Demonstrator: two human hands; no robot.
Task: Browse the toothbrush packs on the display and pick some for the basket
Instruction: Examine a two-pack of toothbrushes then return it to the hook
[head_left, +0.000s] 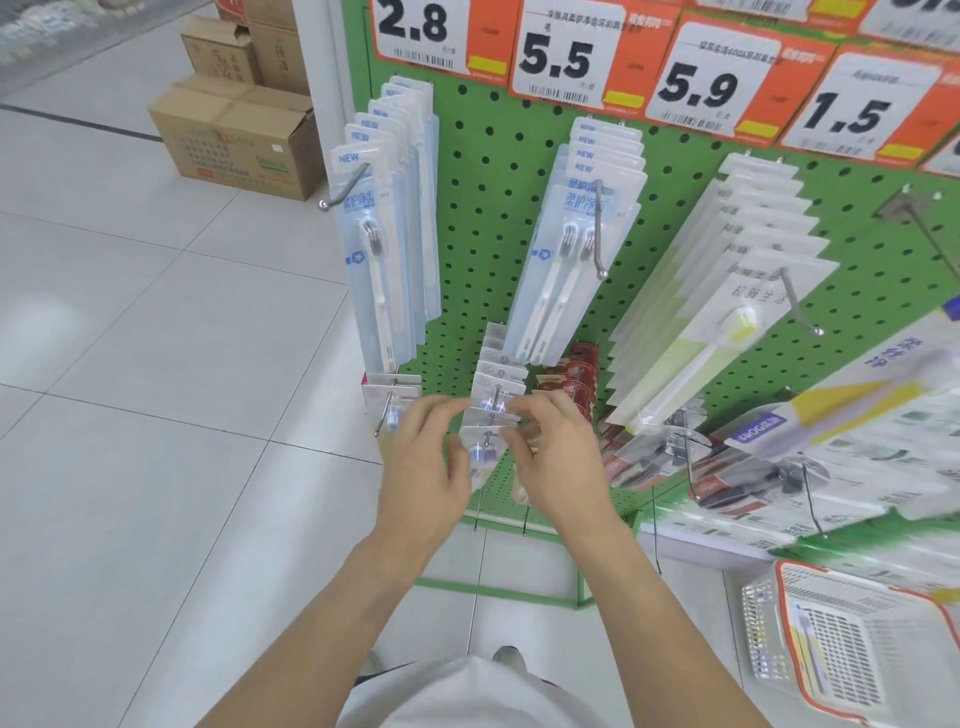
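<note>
Head view, looking down a green pegboard display (498, 218) in a shop with a pale tiled floor (156, 415). Both of the person's bare forearms reach forward to a low hook in the middle of the board, where a row of small clear toothbrush packs (492, 397) hangs. The left hand (423, 467) sits just left of the front pack, its thumb and fingers curled toward the pack's left edge. The right hand (558, 462) sits just right of it, fingers curled toward the right edge. Motion blur hides whether either grip is actually clamped on the pack or only touching it, so that cannot be told. Higher on the board, a row of pale blue single-toothbrush packs (379, 249) hangs at the left, a row of blue twin-toothbrush packs (566, 249) hangs in the middle, and a row of white packs with a yellow-green toothbrush (722, 317) hangs to the right. Dark red packs (571, 382) hang just right of the hands. Orange and white price tags (561, 57) reading 2.8, 5.5, 5.9 and 1.5 line the top. At the near right, a white basket with an orange rim (779, 587) rests low, holding one toothbrush pack (813, 654). Cardboard boxes (234, 135) stand on the floor at the far left.
</note>
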